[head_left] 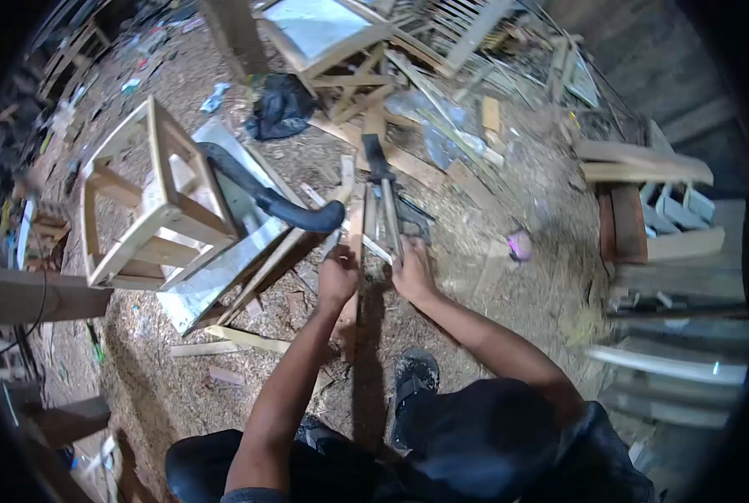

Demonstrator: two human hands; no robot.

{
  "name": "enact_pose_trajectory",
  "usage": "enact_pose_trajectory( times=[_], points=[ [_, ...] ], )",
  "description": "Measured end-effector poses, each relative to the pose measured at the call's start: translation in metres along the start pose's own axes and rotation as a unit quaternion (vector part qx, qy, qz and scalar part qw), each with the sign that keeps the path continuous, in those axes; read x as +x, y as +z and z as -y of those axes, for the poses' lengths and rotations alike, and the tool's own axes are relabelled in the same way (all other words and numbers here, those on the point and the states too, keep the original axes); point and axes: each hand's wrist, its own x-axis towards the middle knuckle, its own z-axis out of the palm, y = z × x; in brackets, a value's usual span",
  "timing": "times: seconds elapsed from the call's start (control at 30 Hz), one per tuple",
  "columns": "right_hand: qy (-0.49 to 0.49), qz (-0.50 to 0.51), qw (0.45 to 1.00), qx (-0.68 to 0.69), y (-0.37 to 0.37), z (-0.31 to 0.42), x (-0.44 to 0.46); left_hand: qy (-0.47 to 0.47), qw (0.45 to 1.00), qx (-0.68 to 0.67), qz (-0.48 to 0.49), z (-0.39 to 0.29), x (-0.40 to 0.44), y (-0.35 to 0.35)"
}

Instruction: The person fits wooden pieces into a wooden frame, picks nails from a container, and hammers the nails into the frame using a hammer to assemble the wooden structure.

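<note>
My right hand [415,272] is closed around the wooden handle of a hammer [389,205], whose dark head points away from me. My left hand [338,272] is closed just to the left, its fingers around something short and pale that I cannot make out. Under and beyond that hand runs a narrow wooden board [355,239] on the ground. A thick, curved dark piece [303,215] ends right above the left hand. Beside the hammer head lies a dark tool [414,220], partly hidden.
A wooden stool-like frame [172,210] leans at the left on a pale panel [186,303]. Ahead are a black plastic bag [281,106] and a framed table-like piece [320,29]. Stacked timber [643,163] stands at the right. A pink object [519,246] sits on the shavings-covered ground.
</note>
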Motion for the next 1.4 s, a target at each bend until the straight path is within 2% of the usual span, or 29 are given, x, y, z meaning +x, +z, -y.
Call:
enact_pose_trajectory(
  times=[0.03,0.07,0.1,0.2,0.23,0.37,0.43,0.5,0.57,0.63,0.67,0.7,0.73,0.77,0.8,0.83,0.87,0.9,0.97,1.1,1.3,1.4],
  points=[
    [-0.014,0.014,1.0,0.003,-0.004,0.004,0.009,-0.001,1.0,0.023,-0.003,0.001,-0.001,-0.007],
    [-0.033,-0.003,0.999,0.018,-0.012,0.009,0.016,0.063,0.995,0.07,-0.01,0.006,0.0,-0.016],
    [-0.051,-0.019,0.998,0.033,-0.021,0.016,0.022,0.048,0.997,0.048,-0.039,0.016,-0.002,-0.019],
    [-0.101,0.017,0.993,0.065,-0.077,0.071,0.051,-0.055,0.998,0.029,-0.006,-0.03,-0.03,-0.068],
    [-0.134,0.014,0.987,0.086,-0.096,0.098,0.058,-0.102,0.993,0.036,0.035,-0.056,-0.038,-0.091],
    [-0.24,0.046,0.962,0.125,-0.157,0.221,0.073,-0.141,0.986,0.086,0.027,-0.116,-0.073,-0.163],
    [-0.28,0.075,0.944,0.158,-0.177,0.281,0.07,-0.103,0.978,0.157,0.093,-0.156,-0.096,-0.21],
    [-0.321,0.11,0.93,0.144,-0.179,0.321,0.071,-0.121,0.984,0.124,0.052,-0.2,-0.114,-0.26],
    [-0.334,0.141,0.924,0.119,-0.178,0.356,0.072,-0.179,0.972,0.024,-0.148,-0.231,-0.123,-0.304],
    [-0.382,0.139,0.912,0.049,-0.187,0.394,0.071,-0.019,0.95,0.056,-0.306,-0.221,-0.118,-0.331],
    [-0.39,0.145,0.908,0.054,-0.179,0.403,0.073,0.018,0.954,0.122,-0.274,-0.199,-0.111,-0.342],
    [-0.441,0.136,0.887,0.023,-0.166,0.403,0.076,0.01,0.952,0.123,-0.281,-0.18,-0.106,-0.347],
    [-0.489,0.126,0.863,-0.007,-0.157,0.403,0.077,0.068,0.934,0.225,-0.27,-0.164,-0.103,-0.349],
    [-0.493,0.135,0.859,-0.005,-0.153,0.403,0.078,0.124,0.904,0.323,-0.251,-0.154,-0.103,-0.349],
    [-0.49,0.185,0.852,-0.024,-0.15,0.403,0.078,0.112,0.905,0.322,-0.255,-0.15,-0.106,-0.351],
    [-0.483,0.232,0.843,-0.044,-0.145,0.402,0.077,0.119,0.92,0.304,-0.218,-0.147,-0.107,-0.352],
    [-0.49,0.224,0.842,-0.023,-0.139,0.4,0.076,0.127,0.933,0.286,-0.18,-0.144,-0.105,-0.354],
    [-0.492,0.23,0.839,-0.023,-0.138,0.399,0.076,0.121,0.933,0.284,-0.182,-0.143,-0.102,-0.355],
    [-0.49,0.229,0.841,-0.028,-0.135,0.398,0.077,0.054,0.953,0.28,-0.1,-0.142,-0.097,-0.357],
    [-0.545,0.148,0.825,-0.009,-0.13,0.399,0.075,0.019,0.942,0.316,-0.113,-0.154,-0.097,-0.353],
    [-0.519,0.179,0.836,0.005,-0.123,0.4,0.072,-0.002,0.944,0.303,-0.134,-0.162,-0.103,-0.35],
    [-0.508,0.17,0.844,0.012,-0.124,0.401,0.069,-0.018,0.964,0.225,-0.139,-0.162,-0.099,-0.35]
  ],
)
